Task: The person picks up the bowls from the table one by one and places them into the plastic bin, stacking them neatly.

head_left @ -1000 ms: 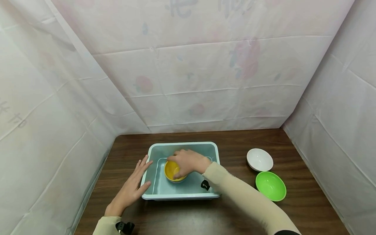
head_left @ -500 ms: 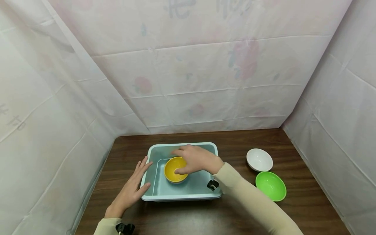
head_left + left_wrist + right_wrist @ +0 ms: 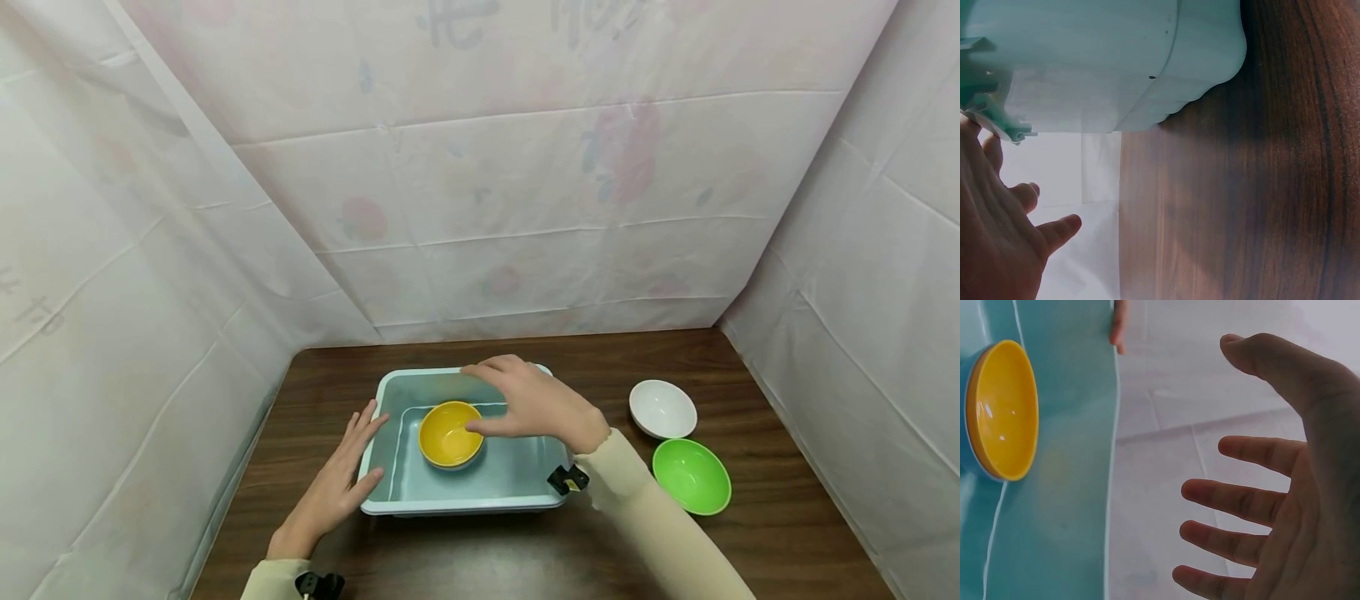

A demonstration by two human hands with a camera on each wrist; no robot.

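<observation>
A light blue plastic basin [image 3: 465, 506] stands on the wooden table. Inside it, left of the middle, sits a yellow bowl [image 3: 447, 435], nested in a blue bowl [image 3: 971, 450] whose side shows under it in the right wrist view. My right hand [image 3: 536, 404] is above the basin, right of the yellow bowl, holding nothing; its fingers are spread and lightly bent. At the basin's left rim rests my left hand [image 3: 337, 475], fingers extended and thumb apart. The left wrist view has the left hand [image 3: 997, 219] beside the basin's outer wall [image 3: 1085, 62].
To the right of the basin a white bowl [image 3: 663, 408] and a green bowl [image 3: 692, 477] stand close together on the table [image 3: 330, 375]. White patterned sheets [image 3: 510, 183] hang behind the table and along both sides.
My right hand has let go of the yellow bowl and drawn up and to the right. The yellow bowl stays in the basin, and my left hand has not moved noticeably.
</observation>
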